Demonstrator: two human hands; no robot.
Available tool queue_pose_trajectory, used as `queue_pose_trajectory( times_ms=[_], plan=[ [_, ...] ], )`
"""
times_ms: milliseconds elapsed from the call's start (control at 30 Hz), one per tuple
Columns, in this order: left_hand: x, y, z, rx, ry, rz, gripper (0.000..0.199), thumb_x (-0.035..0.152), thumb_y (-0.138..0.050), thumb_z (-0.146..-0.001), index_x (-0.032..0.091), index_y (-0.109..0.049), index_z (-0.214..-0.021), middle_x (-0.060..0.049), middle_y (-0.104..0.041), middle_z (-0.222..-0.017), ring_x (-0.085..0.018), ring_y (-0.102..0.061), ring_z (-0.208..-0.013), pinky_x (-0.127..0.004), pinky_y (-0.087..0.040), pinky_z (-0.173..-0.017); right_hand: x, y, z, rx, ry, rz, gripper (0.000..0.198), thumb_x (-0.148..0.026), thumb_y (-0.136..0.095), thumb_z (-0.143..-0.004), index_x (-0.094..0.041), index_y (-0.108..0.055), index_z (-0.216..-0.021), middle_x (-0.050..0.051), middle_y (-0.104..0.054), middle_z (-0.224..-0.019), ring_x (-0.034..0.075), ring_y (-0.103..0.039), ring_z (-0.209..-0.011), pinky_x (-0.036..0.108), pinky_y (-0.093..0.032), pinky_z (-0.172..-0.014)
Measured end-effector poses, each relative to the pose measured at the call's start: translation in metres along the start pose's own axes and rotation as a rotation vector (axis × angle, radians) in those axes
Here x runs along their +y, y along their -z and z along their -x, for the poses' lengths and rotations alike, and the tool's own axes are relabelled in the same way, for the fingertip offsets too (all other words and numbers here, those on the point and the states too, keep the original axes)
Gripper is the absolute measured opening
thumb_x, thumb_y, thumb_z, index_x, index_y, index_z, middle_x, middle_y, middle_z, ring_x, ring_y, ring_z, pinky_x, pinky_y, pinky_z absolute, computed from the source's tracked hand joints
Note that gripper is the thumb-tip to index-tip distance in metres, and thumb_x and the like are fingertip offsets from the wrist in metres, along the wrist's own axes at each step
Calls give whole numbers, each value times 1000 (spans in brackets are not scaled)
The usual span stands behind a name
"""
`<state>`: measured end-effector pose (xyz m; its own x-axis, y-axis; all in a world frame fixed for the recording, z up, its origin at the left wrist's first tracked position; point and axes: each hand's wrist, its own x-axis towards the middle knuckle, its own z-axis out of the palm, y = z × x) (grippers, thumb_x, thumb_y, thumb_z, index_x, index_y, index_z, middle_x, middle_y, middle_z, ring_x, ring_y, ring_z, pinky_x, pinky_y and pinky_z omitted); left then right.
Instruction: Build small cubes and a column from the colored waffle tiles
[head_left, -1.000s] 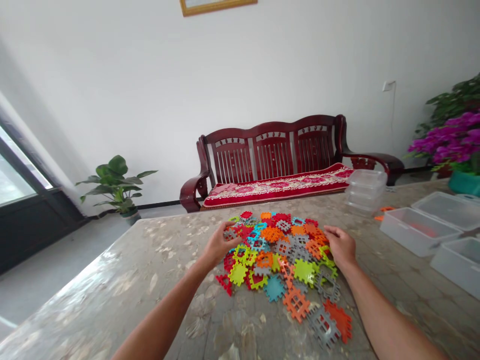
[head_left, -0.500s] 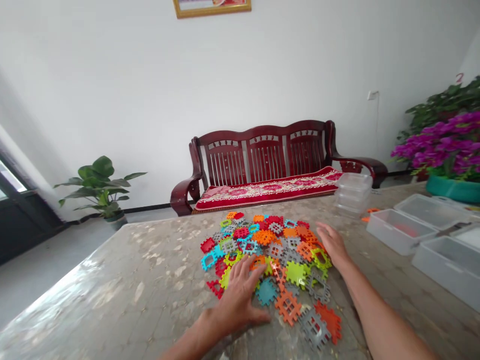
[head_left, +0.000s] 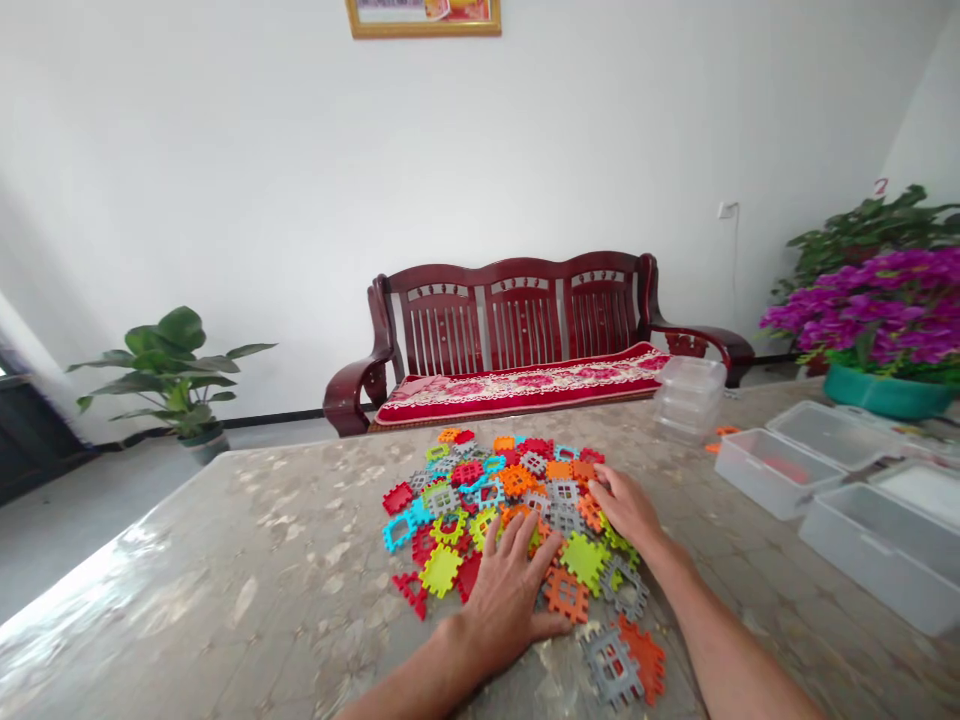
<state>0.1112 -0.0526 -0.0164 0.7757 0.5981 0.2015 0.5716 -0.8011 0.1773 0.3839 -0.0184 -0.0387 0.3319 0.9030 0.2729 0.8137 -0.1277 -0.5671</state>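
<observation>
A spread pile of toothed plastic building pieces lies on the table, in red, orange, lime, blue and grey. My left hand rests over the near side of the pile, fingers spread, covering some pieces. At the pile's right edge, my right hand touches the orange pieces with its fingers extended. A lime square and a red triangular frame lie left of my left hand. Closer to me, a grey window piece overlaps an orange square.
Clear plastic boxes stand at the right, one with something red inside. Behind them are stacked clear containers and purple flowers in a teal pot. A wooden bench stands beyond the table.
My right hand has moved left and inward onto the pile's edge. My left hand has shifted right over the near pieces, uncovering the lime square. The view has turned slightly.
</observation>
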Motion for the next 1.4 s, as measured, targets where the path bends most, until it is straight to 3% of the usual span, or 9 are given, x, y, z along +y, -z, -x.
queue_pose_trajectory(
  times_ms=[200, 400, 533, 633, 767, 967, 1167, 1267, 1400],
  plan=[
    [13, -11, -16, 58, 11, -108, 84, 79, -42, -79, 37, -30, -151, -11, -32, -158, -34, -30, -143, -63, -21, -115, -11, 1, 1, -51, 31, -94, 47, -41, -47, -86, -16, -62, -124, 13, -65, -120, 26, -62, -108, 38, -46, -96],
    [28, -8, -36, 113, -21, -188, 71, 65, -54, -84, 32, -39, -145, -10, -44, -149, -32, -45, -128, -53, -38, -107, -18, 2, -1, -115, -37, -176, 45, -38, -55, -83, -19, -62, -123, 8, -71, -107, 24, -66, -98, 35, -48, -88],
    [38, -5, -51, 131, -13, -211, 61, 56, -62, -84, 28, -47, -136, -8, -45, -148, -30, -52, -116, -47, -47, -96, -27, 9, 1, -131, -36, -208, 43, -41, -55, -84, -20, -65, -120, 8, -72, -111, 23, -66, -99, 34, -48, -86],
    [43, -7, -59, 142, -17, -207, 57, 50, -66, -83, 26, -50, -132, -8, -45, -147, -29, -53, -113, -46, -50, -92, -35, 17, 3, -172, -20, -205, 33, -39, -55, -81, -21, -71, -104, 6, -74, -104, 23, -67, -94, 32, -47, -82],
    [43, -10, -64, 162, -23, -160, 63, 47, -73, -78, 25, -50, -131, -7, -48, -144, -29, -54, -113, -46, -51, -92, -43, 23, 2, -215, 5, -258, 25, -35, -50, -77, -20, -70, -76, 3, -73, -79, 20, -64, -78, 29, -45, -72],
    [25, 5, -63, 258, -46, -68, 65, 37, -74, -79, 26, -43, -136, -10, -47, -145, -28, -53, -121, -46, -49, -101, -62, 22, -12, -240, 3, -491, 21, -36, -51, -68, -19, -61, -61, -1, -61, -60, 15, -53, -60, 25, -38, -57],
    [-17, 28, -58, 383, -18, 1, 62, 23, -65, -86, 30, -37, -141, -10, -38, -150, -28, -43, -135, -49, -44, -108, -108, 13, -38, -312, 18, -612, 22, -40, -56, -68, -18, -61, -64, -2, -55, -56, 13, -49, -55, 24, -35, -52],
    [-41, 38, -50, 428, 77, 8, 60, 19, -60, -87, 29, -38, -141, -10, -40, -148, -28, -42, -135, -50, -42, -109, -128, 4, -48, -339, 105, -676, 32, -49, -56, -74, -18, -64, -74, 1, -64, -69, 16, -57, -66, 26, -43, -59],
    [-60, 45, -30, 453, 309, -23, 56, 9, -49, -88, 29, -43, -140, -8, -46, -143, -27, -41, -135, -53, -38, -110, -132, 0, -49, -299, 211, -660, 38, -51, -54, -82, -18, -69, -96, 5, -72, -97, 22, -64, -94, 33, -49, -85]
  ],
)
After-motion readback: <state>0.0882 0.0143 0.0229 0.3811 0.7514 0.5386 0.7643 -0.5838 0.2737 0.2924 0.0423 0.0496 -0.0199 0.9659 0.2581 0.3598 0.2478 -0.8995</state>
